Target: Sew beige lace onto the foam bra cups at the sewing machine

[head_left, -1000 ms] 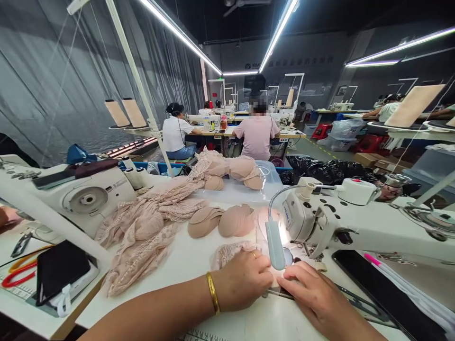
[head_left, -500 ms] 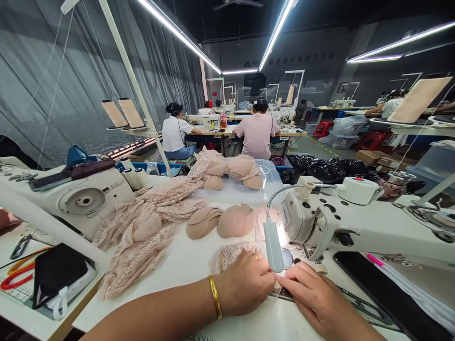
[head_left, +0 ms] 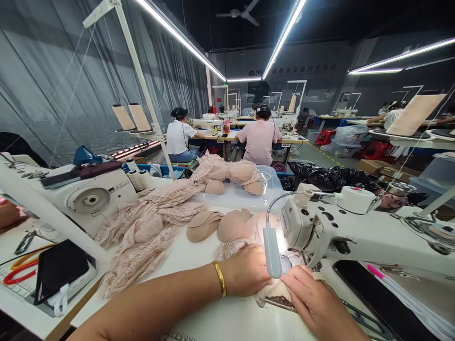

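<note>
Beige lace fabric (head_left: 231, 249) lies at the sewing machine (head_left: 296, 225), under the lit needle area. My left hand (head_left: 247, 271), with a gold bangle at the wrist, is closed on this fabric, its fingertips partly behind the grey gooseneck lamp (head_left: 272, 251). On the other side of the lamp, my right hand (head_left: 313, 293) pinches the fabric's near edge, thumb and fingers together. Below the fingers a pale bit of the cloth hangs over a worn metal plate (head_left: 282, 301). The needle itself is hidden.
Stacked beige bra cups (head_left: 203, 226) and a lace heap (head_left: 142, 232) lie left of the machine. A clear plastic bin (head_left: 270, 182) stands behind. At right are a black phone (head_left: 369, 289) and pink-capped pen (head_left: 377, 272). Two people (head_left: 261, 135) sit ahead.
Both hands have shifted slightly, the left one forward with the lace toward the machine. More of the metal plate shows below the fingers. The whole view has tilted up a little.
</note>
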Demonstrator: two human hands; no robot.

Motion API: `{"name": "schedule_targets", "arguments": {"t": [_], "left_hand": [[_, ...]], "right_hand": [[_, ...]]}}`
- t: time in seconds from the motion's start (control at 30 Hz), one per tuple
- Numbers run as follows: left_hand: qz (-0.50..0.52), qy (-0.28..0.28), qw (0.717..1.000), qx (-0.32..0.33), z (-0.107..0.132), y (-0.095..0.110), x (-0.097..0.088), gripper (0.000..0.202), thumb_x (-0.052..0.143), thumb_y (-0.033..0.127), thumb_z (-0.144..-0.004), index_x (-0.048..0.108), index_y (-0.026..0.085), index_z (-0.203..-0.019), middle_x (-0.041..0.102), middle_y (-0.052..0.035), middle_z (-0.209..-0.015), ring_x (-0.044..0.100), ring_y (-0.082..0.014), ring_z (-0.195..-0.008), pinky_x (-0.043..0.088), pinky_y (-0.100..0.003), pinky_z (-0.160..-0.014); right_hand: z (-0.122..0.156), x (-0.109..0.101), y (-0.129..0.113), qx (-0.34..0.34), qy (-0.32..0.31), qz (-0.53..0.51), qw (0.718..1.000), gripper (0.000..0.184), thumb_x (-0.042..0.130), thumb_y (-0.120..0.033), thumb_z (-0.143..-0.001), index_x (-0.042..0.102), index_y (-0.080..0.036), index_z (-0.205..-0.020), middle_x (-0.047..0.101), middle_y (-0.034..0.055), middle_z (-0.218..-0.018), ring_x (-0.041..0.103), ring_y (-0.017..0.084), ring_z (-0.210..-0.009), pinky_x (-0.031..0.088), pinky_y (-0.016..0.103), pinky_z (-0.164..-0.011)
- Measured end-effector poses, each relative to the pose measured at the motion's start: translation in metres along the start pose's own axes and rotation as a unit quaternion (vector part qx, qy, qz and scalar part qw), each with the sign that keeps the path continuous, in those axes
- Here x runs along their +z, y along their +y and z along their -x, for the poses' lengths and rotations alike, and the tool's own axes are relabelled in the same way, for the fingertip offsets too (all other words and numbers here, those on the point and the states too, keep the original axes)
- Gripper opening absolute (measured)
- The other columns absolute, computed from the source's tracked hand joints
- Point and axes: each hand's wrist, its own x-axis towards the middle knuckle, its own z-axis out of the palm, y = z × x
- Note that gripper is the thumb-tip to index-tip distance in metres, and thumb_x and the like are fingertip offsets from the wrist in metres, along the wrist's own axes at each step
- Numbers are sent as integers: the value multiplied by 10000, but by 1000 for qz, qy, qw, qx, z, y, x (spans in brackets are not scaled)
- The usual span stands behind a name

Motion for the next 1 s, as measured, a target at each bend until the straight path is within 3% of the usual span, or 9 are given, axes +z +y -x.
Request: {"name": "schedule_targets", "arguments": {"t": [0.17,0.3,0.53,0.8,1.0], "left_hand": [[22,-26,999,-1,-10,-12,-6,147,653,265,-1015,604,205,-890,751,-27,-1014,647,-202,-901,496,-353,-850],[15,-26,1000,6,-11,-14,-7,171,624,240,-1020,594,211,-855,747,-29,-995,629,-201,-891,497,-362,-887],[31,4,999,10,-9,-16,-1,189,609,253,-1034,585,202,-853,721,-24,-956,616,-196,-904,493,-357,-880],[34,-21,999,-27,-9,-21,3,199,646,211,-1000,566,194,-818,699,-39,-918,576,-196,-847,447,-354,-772],[5,-21,998,-64,-10,-19,5,165,595,235,-1023,587,191,-864,683,-68,-970,576,-232,-923,427,-406,-827]], "right_hand": [[-1,7,-1,53,14,10,998,413,351,-157,-1096,587,-295,-1406,703,51,-993,632,161,-574,502,301,-491],[0,11,-2,70,23,20,997,437,330,-169,-1105,571,-303,-1444,727,59,-1032,592,155,-510,490,307,-454],[2,6,1,9,14,45,999,410,398,-98,-1049,639,-286,-1324,711,45,-970,695,176,-687,508,270,-517],[3,11,-2,61,21,23,998,427,349,-139,-1084,640,-294,-1356,681,22,-938,577,148,-518,446,295,-481],[1,11,4,53,29,16,998,364,390,-187,-1100,644,-281,-1343,694,26,-962,638,160,-584,476,305,-510]]}}
